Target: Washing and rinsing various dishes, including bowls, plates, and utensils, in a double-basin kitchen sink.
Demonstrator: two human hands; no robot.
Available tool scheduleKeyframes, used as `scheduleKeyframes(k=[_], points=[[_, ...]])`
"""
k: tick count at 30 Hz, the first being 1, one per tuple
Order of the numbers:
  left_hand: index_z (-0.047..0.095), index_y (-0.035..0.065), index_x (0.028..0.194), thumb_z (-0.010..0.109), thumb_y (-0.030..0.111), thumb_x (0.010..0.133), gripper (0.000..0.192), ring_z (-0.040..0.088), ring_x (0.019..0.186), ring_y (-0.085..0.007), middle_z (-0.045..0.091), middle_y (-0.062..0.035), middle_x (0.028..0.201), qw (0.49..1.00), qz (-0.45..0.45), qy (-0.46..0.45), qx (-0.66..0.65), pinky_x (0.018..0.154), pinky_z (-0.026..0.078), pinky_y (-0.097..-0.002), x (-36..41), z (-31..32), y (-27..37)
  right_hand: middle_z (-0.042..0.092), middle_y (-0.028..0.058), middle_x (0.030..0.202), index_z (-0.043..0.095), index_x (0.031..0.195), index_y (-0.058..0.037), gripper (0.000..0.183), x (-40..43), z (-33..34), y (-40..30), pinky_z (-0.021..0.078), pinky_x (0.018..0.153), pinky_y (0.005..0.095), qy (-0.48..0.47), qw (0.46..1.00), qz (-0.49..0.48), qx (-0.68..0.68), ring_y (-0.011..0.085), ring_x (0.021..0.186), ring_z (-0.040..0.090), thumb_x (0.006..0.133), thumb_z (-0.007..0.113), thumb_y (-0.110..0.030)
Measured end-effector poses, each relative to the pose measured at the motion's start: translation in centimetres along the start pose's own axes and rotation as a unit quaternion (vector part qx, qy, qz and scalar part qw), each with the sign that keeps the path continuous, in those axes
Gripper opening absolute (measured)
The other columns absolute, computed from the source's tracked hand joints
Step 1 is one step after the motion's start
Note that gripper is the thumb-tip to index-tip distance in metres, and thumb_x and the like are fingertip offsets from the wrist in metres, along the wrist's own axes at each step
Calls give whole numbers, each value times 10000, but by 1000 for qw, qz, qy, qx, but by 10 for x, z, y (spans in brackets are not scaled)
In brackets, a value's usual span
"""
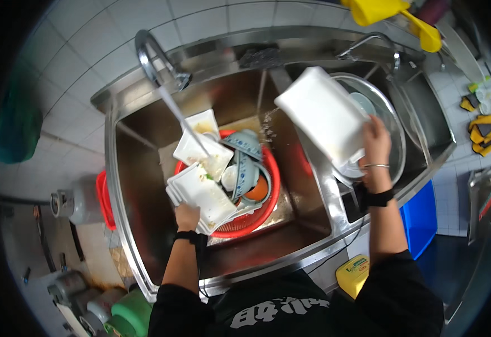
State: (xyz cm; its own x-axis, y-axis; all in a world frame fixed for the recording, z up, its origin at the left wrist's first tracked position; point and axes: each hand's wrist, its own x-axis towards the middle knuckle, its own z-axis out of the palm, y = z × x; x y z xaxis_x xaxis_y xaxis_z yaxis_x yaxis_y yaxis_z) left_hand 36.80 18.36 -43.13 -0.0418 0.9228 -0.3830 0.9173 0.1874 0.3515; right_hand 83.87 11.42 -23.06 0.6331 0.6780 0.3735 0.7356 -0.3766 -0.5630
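Observation:
My left hand (187, 217) grips the near left edge of a white rectangular plate (205, 198) with food scraps on it. That plate leans with other white plates in a red plastic colander basket (273, 185) in the left sink. Blue-patterned bowls (245, 175) lie tilted in the basket's right half, beside an orange item (257, 188). Running water (182, 118) falls onto a soiled white dish (203, 153) behind the plate. My right hand (376, 143) holds a white rectangular dish (321, 113) by its right end, tilted above the sink divider and partly over a large round metal basin (399, 126).
Two curved faucets, one left (144, 54) and one right (374, 36), rise behind the steel sinks. A pale bowl (362, 102) sits in the basin. Below the right sink are a blue bin (420, 221) and a yellow jug (353, 274). Gas cylinders (129, 314) stand at lower left.

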Motion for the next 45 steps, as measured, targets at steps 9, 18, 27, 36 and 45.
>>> scheduleKeyframes(k=[9, 18, 27, 36, 45], points=[[539, -27, 897, 499, 79, 749, 187, 567, 886, -351, 580, -228, 915, 987, -139, 82, -1, 767, 466, -394, -25, 11, 19, 580, 158, 694, 501, 970, 51, 248, 14, 56, 215, 526, 486, 336, -81, 850, 486, 188, 252, 538, 584, 816, 388, -107], [574, -36, 819, 473, 73, 746, 166, 590, 831, -375, 602, -243, 836, 988, -145, 48, -12, 747, 477, -416, -32, 16, 28, 587, 141, 775, 521, 968, -13, 220, -20, 84, 204, 513, 497, 369, -75, 870, 448, 192, 247, 544, 571, 831, 382, -115], [598, -65, 818, 495, 124, 719, 237, 575, 848, -383, 593, -258, 862, 986, -150, 35, -70, 756, 462, -410, -17, 32, 13, 623, 77, 886, 590, 1009, -44, 197, -65, 88, -54, 447, 738, 254, -355, 895, 77, 261, 133, 826, 567, 842, 502, -103], [600, -13, 864, 537, 103, 810, 143, 510, 547, -93, 570, -32, 704, 850, -123, -65, -508, 520, 441, -232, -5, -10, -5, 586, 190, 963, 539, 1077, -45, 308, -159, 183, -111, 443, 783, 331, -510, 837, -78, 183, 290, 876, 572, 806, 532, -191], [506, 61, 1112, 502, 167, 861, 273, 518, 716, -96, 562, 9, 887, 799, -68, -140, -581, 686, 426, -246, 20, -53, 53, 599, 136, 876, 498, 1061, 36, 265, -134, 227, -143, 501, 509, 273, -499, 823, 129, 238, 186, 749, 607, 826, 468, -83]])
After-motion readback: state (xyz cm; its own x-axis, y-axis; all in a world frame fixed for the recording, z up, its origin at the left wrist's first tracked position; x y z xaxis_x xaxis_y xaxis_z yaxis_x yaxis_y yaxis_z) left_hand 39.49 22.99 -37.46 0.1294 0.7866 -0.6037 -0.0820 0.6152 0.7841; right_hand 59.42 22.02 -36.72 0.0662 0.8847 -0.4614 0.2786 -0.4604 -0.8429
